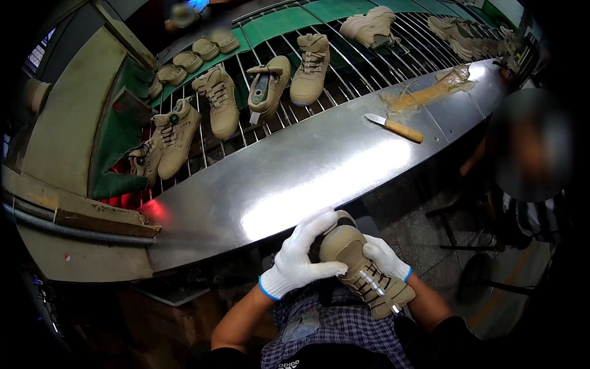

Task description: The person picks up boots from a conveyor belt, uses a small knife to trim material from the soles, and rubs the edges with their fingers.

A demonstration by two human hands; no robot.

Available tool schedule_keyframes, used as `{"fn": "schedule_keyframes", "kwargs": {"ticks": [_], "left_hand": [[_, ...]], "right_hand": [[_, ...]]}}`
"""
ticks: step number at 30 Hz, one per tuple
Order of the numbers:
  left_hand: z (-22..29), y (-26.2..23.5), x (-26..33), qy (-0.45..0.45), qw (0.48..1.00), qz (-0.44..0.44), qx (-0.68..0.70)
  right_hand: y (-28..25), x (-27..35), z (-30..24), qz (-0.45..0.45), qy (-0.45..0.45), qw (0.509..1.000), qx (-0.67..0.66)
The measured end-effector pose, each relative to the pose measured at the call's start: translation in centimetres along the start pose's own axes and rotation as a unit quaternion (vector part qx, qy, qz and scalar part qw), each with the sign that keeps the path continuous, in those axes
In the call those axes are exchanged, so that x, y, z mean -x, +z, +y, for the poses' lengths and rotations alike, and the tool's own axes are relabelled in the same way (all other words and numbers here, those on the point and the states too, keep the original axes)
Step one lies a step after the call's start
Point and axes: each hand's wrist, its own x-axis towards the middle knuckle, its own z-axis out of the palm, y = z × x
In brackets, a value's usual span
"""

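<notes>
Close to my body, both hands hold a tan lace-up shoe [362, 265], its toe pointing away from me and its laced top facing up. My left hand [302, 253], in a white knit glove with a blue cuff edge, curls around the toe, thumb lying across the upper. My right hand [387, 257], gloved the same way, grips the opposite side near the laces. A dark, curved edge [345, 217] shows just beyond the toe, partly covered by the left fingers. The shoe's underside is hidden.
Beyond me runs a shiny metal ledge [289, 175] with a wooden-handled knife [396, 128] and brown tape [430, 93]. Behind it, a rack of metal rods [359, 80] carries several tan shoes [311, 71] and soles [187, 61]. Another person [531, 147] is at the right.
</notes>
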Motion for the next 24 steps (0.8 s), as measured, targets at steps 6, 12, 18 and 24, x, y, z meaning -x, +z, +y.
{"fn": "schedule_keyframes", "kwargs": {"ticks": [6, 12, 18, 24], "left_hand": [[-0.3, 0.1, 0.6, -0.005, 1.000, 0.018, -0.004], [-0.2, -0.2, 0.9, -0.005, 0.999, 0.028, -0.033], [-0.1, -0.4, 1.3, -0.018, 1.000, 0.024, 0.006], [1.2, -0.9, 0.8, -0.052, 0.989, 0.121, 0.071]], "right_hand": [[0.4, -0.2, -0.6, 0.008, 0.024, 1.000, 0.013], [1.4, -0.1, -1.5, 0.017, 0.023, 0.999, 0.027], [2.2, -0.2, -2.4, 0.029, 0.019, 0.997, 0.068], [5.5, -1.2, -6.5, 0.049, -0.038, 0.989, 0.131]]}}
